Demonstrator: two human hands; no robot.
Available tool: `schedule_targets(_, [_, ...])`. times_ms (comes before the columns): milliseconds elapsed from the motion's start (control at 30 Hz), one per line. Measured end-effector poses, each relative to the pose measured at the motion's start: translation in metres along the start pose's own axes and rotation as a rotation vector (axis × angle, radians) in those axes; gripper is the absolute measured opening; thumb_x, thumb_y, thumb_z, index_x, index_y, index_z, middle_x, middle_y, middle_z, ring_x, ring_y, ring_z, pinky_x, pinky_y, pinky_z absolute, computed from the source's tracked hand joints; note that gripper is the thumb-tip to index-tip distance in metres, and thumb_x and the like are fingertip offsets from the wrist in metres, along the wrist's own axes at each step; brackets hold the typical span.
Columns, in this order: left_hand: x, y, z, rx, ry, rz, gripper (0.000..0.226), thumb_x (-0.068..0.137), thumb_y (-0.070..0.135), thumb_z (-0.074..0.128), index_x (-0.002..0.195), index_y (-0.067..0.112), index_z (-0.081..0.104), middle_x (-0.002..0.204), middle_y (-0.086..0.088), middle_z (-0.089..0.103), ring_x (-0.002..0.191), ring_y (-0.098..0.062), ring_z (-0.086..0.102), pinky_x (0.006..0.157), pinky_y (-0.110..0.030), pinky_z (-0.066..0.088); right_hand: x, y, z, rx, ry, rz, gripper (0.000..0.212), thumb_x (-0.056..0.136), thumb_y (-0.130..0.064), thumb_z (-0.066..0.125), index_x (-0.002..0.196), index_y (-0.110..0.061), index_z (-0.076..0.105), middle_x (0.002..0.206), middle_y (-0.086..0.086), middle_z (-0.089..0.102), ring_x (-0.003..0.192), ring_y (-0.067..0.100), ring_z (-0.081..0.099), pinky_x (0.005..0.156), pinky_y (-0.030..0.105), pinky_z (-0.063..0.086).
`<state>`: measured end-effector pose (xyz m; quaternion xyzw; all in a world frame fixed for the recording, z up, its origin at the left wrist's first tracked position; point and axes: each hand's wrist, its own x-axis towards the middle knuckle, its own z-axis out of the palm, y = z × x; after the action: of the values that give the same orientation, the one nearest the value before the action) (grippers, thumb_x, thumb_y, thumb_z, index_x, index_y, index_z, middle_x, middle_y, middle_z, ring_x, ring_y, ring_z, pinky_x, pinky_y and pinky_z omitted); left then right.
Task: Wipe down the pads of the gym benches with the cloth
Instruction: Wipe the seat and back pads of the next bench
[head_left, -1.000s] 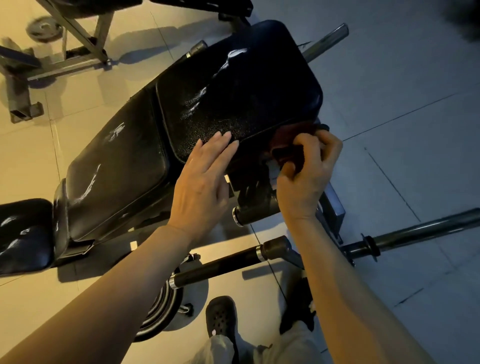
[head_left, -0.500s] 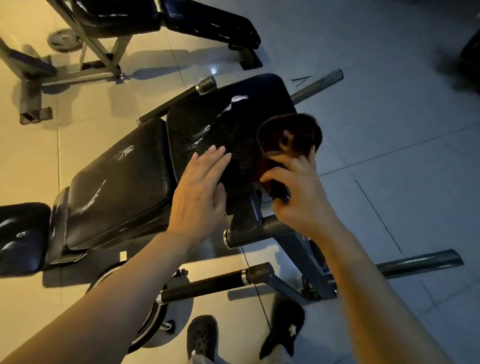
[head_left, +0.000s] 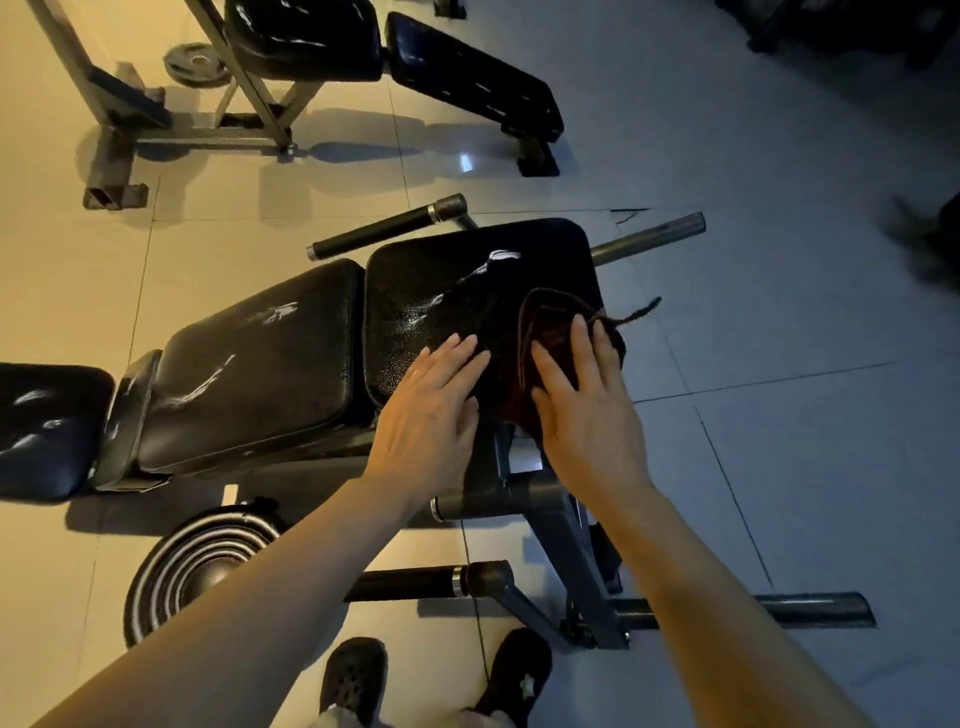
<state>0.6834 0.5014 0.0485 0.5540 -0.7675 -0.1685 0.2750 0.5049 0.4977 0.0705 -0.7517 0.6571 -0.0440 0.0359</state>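
Here the bench fills mid-frame, its end pad at centre. My left hand lies flat on that pad, fingers straight and together. My right hand presses the cloth against the pad's right edge, fingers straight. The cloth looks soft, light, limp; I'd bunch it under the palm. No containers in view.

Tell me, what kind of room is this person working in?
Most likely a gym or weight room. A padded black bench stands on the tiled floor, a second bench stands behind it, and a weight plate lies nearby. The right hand presses a cloth on the pad.
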Motion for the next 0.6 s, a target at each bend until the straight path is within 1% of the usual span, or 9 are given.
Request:
schedule_targets(100, [0.002, 0.005, 0.002, 0.001, -0.058, -0.06, 0.049, 0.098, 0.016, 0.051, 0.146, 0.017, 0.039, 0.155, 0.001, 0.031, 0.145, -0.012, 0.02, 0.118, -0.025, 0.005, 0.029, 0.008, -0.012, -0.047, -0.053, -0.053, 0.048, 0.104, -0.032, 0.033, 0.151, -0.028, 0.027, 0.163, 0.004, 0.003, 0.15, 0.024, -0.003, 0.117, 0.045, 0.022])
schedule_targets(200, [0.0, 0.009, 0.003, 0.021, -0.076, -0.086, 0.052, 0.097, 0.013, 0.053, 0.147, 0.017, 0.037, 0.157, 0.001, 0.026, 0.146, -0.012, 0.017, 0.114, -0.021, -0.003, 0.073, 0.006, -0.02, -0.012, -0.087, -0.031, 0.047, 0.104, -0.033, 0.03, 0.151, -0.026, 0.027, 0.163, 0.005, 0.003, 0.15, 0.026, -0.003, 0.119, 0.047, 0.017])
schedule_targets(300, [0.002, 0.014, 0.004, -0.002, -0.064, -0.143, 0.049, 0.098, 0.011, 0.05, 0.145, 0.019, 0.039, 0.156, 0.003, 0.027, 0.145, -0.008, 0.015, 0.115, -0.02, -0.003, 0.075, -0.003, -0.016, 0.006, -0.09, -0.026, 0.052, 0.104, -0.038, 0.029, 0.152, -0.022, 0.023, 0.163, 0.008, 0.001, 0.149, 0.029, -0.004, 0.12, 0.046, 0.011])
schedule_targets(367, [0.004, 0.017, 0.004, -0.027, -0.059, -0.186, 0.046, 0.099, 0.011, 0.047, 0.144, 0.02, 0.04, 0.156, 0.005, 0.027, 0.144, -0.004, 0.014, 0.114, -0.017, -0.004, 0.049, -0.004, -0.015, -0.025, -0.091, -0.091, 0.053, 0.103, -0.039, 0.029, 0.153, -0.021, 0.022, 0.163, 0.008, 0.001, 0.15, 0.028, -0.004, 0.119, 0.043, 0.008])
schedule_targets(467, [0.005, 0.018, 0.005, -0.027, -0.053, -0.231, 0.043, 0.101, 0.012, 0.046, 0.142, 0.022, 0.044, 0.155, 0.006, 0.03, 0.145, -0.008, 0.019, 0.114, -0.015, -0.003, 0.024, 0.005, -0.018, -0.059, -0.12, -0.165, 0.053, 0.103, -0.037, 0.029, 0.153, -0.02, 0.022, 0.163, 0.009, 0.001, 0.15, 0.027, -0.003, 0.116, 0.039, 0.002])
schedule_targets(600, [0.005, 0.023, 0.005, -0.039, -0.052, -0.265, 0.043, 0.101, 0.011, 0.045, 0.143, 0.022, 0.044, 0.155, 0.006, 0.029, 0.145, -0.009, 0.018, 0.111, -0.011, -0.007, 0.069, 0.003, -0.022, -0.027, -0.131, -0.116, 0.053, 0.103, -0.034, 0.029, 0.153, -0.018, 0.021, 0.163, 0.012, -0.001, 0.149, 0.029, -0.005, 0.119, 0.044, 0.007])
